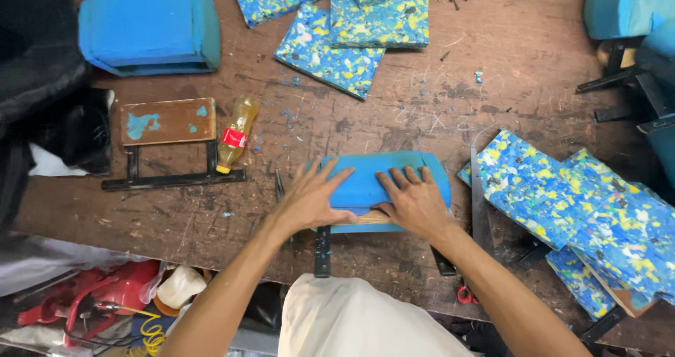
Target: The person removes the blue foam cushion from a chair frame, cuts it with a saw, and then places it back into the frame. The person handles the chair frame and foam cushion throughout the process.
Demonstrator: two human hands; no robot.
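Observation:
A blue padded seat cushion [373,170] lies on a wooden board with black metal legs at the near edge of the brown workbench [436,111]. My left hand [309,196] rests flat on its left end, fingers spread. My right hand [415,201] presses flat on its right half, fingers pointing away from me. Neither hand grips anything. A strip of the wooden board [369,218] shows between my hands.
A second blue cushion [149,30] sits far left. A bare wooden seat board on a black frame [167,121] and a plastic bottle [238,132] lie left of centre. Speckled foam slabs lie at the back [330,51] and at right [598,220]. Screws [457,0] are scattered.

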